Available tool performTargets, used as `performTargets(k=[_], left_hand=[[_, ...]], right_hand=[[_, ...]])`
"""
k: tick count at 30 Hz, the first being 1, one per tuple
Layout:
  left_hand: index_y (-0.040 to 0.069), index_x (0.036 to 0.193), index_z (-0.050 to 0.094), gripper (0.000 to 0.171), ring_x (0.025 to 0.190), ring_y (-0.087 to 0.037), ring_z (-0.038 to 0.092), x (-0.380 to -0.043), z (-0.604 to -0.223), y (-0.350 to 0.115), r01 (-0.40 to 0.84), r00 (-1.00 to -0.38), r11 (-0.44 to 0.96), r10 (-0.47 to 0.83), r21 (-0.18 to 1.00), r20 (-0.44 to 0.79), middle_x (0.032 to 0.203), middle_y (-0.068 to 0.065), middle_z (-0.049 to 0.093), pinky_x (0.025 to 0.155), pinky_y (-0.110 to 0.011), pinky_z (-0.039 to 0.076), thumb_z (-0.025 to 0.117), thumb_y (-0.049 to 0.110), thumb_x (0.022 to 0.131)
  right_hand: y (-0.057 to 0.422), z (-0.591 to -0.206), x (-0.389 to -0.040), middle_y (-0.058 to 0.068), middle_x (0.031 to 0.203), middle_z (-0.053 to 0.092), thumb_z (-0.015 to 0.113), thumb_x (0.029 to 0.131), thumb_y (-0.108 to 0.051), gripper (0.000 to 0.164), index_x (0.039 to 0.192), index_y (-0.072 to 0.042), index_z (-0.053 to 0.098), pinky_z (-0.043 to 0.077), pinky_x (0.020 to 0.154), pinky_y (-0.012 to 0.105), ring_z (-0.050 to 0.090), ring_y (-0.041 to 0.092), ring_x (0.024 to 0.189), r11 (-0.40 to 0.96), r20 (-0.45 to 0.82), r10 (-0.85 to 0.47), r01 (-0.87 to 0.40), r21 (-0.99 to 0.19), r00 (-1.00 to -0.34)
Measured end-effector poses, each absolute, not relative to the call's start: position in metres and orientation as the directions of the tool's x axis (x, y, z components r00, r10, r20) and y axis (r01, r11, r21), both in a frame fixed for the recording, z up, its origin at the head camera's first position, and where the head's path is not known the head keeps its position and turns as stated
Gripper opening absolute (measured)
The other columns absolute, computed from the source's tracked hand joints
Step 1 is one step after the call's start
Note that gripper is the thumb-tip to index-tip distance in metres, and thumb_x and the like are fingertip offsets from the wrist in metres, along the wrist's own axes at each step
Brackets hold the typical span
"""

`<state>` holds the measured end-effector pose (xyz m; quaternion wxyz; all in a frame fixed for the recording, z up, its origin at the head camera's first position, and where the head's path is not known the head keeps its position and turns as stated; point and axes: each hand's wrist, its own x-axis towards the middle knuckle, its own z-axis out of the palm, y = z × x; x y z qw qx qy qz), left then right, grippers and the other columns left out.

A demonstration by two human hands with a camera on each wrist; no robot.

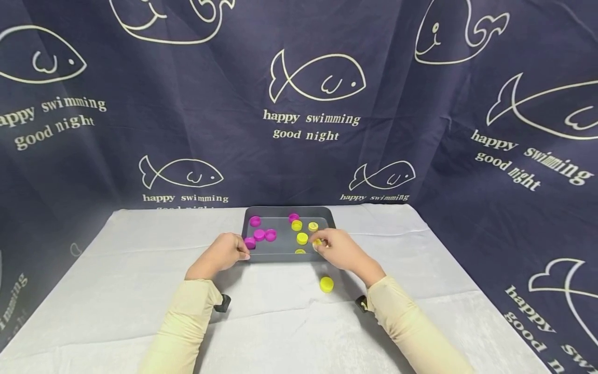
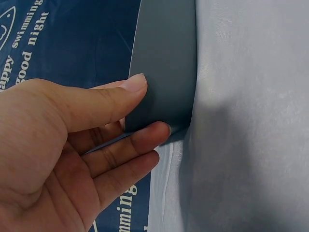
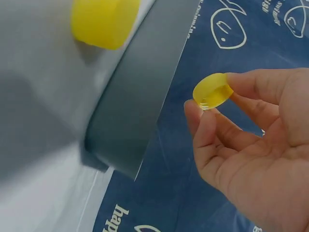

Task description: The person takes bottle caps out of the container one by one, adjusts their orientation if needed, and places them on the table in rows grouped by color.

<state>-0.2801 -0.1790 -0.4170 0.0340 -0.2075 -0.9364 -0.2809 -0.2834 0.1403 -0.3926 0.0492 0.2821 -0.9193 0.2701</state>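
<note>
A dark grey tray (image 1: 275,257) lies at the back of the table with magenta and yellow bottle caps in it. My left hand (image 1: 226,251) grips its front left corner, thumb on the outer wall in the left wrist view and the other fingers partly behind the rim. Over the tray's right side, my right hand (image 1: 341,249) pinches a yellow bottle cap (image 3: 212,91) between thumb and fingertips. Magenta caps (image 1: 259,235) sit mostly on the left of the tray, with one magenta cap (image 1: 293,217) at the back. Yellow caps (image 1: 302,238) are toward the right.
Another yellow cap (image 1: 326,284) lies on the white tablecloth (image 1: 280,332) in front of the tray, near my right wrist. Right behind the tray hangs a dark blue curtain (image 1: 243,130) printed with fish, which also encloses both sides.
</note>
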Motion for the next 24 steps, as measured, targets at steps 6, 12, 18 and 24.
performTargets(k=[6, 12, 18, 24], left_hand=[[0.008, 0.074, 0.076, 0.01, 0.073, -0.01, 0.059, -0.28, -0.417, -0.178, 0.414, -0.909, 0.754, 0.376, 0.511, 0.182, 0.074, 0.005, 0.067, 0.071, -0.031, 0.049, 0.077, 0.003, 0.082], [0.007, 0.074, 0.077, 0.009, 0.074, -0.013, 0.061, -0.281, -0.417, -0.181, 0.43, -0.902, 0.755, 0.388, 0.496, 0.191, 0.074, 0.004, 0.067, 0.072, -0.033, 0.05, 0.077, 0.003, 0.082], [0.007, 0.075, 0.077, 0.008, 0.073, -0.011, 0.059, -0.282, -0.418, -0.182, 0.432, -0.9, 0.751, 0.393, 0.499, 0.188, 0.073, 0.005, 0.066, 0.07, -0.031, 0.049, 0.077, 0.003, 0.082], [0.008, 0.074, 0.076, 0.01, 0.071, -0.01, 0.057, -0.28, -0.419, -0.179, 0.419, -0.906, 0.759, 0.384, 0.499, 0.178, 0.073, 0.005, 0.066, 0.069, -0.031, 0.049, 0.077, 0.003, 0.082]], right_hand=[[0.161, -0.397, -0.264, -0.004, 0.083, 0.063, 0.072, 0.083, -0.004, 0.011, 0.092, -0.01, 0.069, 0.049, 0.071, 0.03, 0.058, 0.012, 0.077, 0.664, 0.264, -0.448, -0.516, -0.541, -0.854], [0.179, -0.405, -0.256, -0.001, 0.085, 0.063, 0.075, 0.075, 0.0, 0.018, 0.081, -0.012, 0.063, 0.05, 0.077, 0.035, 0.06, 0.015, 0.082, 0.686, 0.231, -0.411, -0.466, -0.559, -0.882], [0.188, -0.415, -0.251, -0.002, 0.079, 0.062, 0.075, 0.07, 0.003, 0.021, 0.078, -0.011, 0.062, 0.049, 0.069, 0.028, 0.057, 0.012, 0.074, 0.705, 0.153, -0.452, -0.457, -0.543, -0.879], [0.192, -0.422, -0.244, -0.005, 0.069, 0.056, 0.082, 0.069, 0.002, 0.025, 0.073, -0.012, 0.063, 0.044, 0.061, 0.026, 0.048, 0.009, 0.064, 0.723, 0.097, -0.477, -0.453, -0.521, -0.873]])
